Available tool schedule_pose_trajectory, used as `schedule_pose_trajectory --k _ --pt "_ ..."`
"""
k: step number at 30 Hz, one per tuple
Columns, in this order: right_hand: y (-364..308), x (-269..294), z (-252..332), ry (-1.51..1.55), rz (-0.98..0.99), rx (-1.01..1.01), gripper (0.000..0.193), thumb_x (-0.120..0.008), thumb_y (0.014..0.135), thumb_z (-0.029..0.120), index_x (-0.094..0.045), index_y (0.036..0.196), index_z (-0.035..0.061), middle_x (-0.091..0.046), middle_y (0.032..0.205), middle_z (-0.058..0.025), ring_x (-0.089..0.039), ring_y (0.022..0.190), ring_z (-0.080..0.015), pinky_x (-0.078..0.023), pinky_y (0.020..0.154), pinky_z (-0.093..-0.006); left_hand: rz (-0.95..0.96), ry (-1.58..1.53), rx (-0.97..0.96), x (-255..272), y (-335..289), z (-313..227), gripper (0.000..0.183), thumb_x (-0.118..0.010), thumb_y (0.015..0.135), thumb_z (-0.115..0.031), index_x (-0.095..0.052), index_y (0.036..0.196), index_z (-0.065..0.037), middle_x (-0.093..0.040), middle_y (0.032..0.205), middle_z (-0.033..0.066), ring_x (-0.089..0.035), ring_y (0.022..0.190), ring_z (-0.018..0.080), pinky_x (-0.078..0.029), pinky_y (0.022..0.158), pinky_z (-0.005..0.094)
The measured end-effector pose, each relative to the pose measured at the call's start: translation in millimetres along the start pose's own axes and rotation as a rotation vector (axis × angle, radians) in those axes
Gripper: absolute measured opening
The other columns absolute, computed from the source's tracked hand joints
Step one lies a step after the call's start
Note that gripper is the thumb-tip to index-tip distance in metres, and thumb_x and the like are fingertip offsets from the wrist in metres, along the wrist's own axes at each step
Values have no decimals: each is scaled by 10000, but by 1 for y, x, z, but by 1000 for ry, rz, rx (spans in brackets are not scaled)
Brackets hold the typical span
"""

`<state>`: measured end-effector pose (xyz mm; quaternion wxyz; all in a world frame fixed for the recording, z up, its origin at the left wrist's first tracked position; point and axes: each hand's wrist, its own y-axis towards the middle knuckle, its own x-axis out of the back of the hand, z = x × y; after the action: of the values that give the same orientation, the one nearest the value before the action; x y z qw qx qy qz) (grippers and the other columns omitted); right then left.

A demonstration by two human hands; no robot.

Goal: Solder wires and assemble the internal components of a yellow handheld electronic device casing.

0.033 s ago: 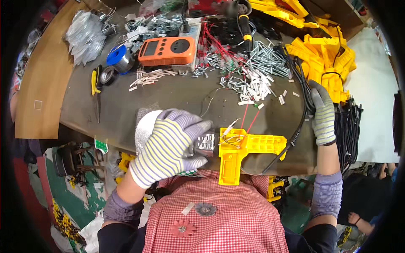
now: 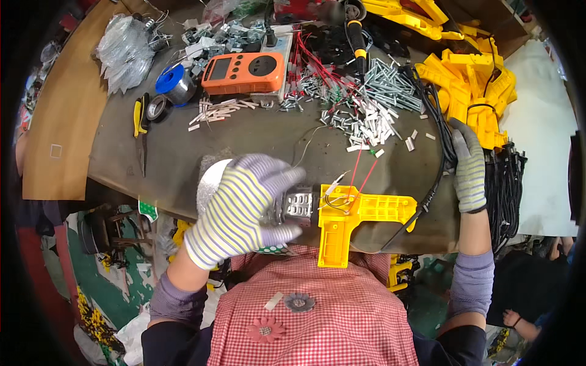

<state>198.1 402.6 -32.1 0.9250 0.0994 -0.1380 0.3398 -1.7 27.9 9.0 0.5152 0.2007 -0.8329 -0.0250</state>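
Note:
A yellow plastic pistol-shaped half-shell (image 2: 381, 208) lies open side up at the table's near edge, wires in its hollow. A perforated metal tube (image 2: 299, 205) adjoins its left end. Over that tube's left part is my left hand (image 2: 241, 210) in a striped glove, thumb and fingers apart, fingertips blurred; it hides what lies beneath the palm. Far to the right, my gloved right hand (image 2: 469, 168) has its fingers curled against a black cable (image 2: 441, 137), which runs down to the shell's handle. Two red wires (image 2: 365, 177) rise from the shell.
An orange meter (image 2: 244, 72), a solder spool (image 2: 176, 84), black tape (image 2: 159, 108) and yellow-handled pliers (image 2: 140, 122) lie farther back. Screws (image 2: 390, 85) and white sleeves (image 2: 372, 125) are heaped at the centre. Yellow shells (image 2: 470, 79) pile up at right, above black cords (image 2: 503, 189).
The fingers of my left hand have lifted slightly, so more of the metal tube shows. My right hand stays by the cable.

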Motion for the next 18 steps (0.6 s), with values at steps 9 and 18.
schedule_pose_trajectory --k 9,18 --pt "-97 -20 54 -812 -56 668 406 -709 821 101 -630 1216 48 -631 1144 -161 -603 1081 -372 -481 961 -446 -223 552 190 32 6 130 116 -728 767 -85 -674 869 -88 -638 839 117 -631 837 335 -501 777 443" --pt "-150 -71 66 -704 326 800 332 -798 627 245 -684 921 143 -660 1162 -46 -613 1110 -285 -507 954 -469 19 497 95 44 24 121 150 -738 739 -28 -657 861 -64 -655 830 107 -642 792 314 -504 751 415"
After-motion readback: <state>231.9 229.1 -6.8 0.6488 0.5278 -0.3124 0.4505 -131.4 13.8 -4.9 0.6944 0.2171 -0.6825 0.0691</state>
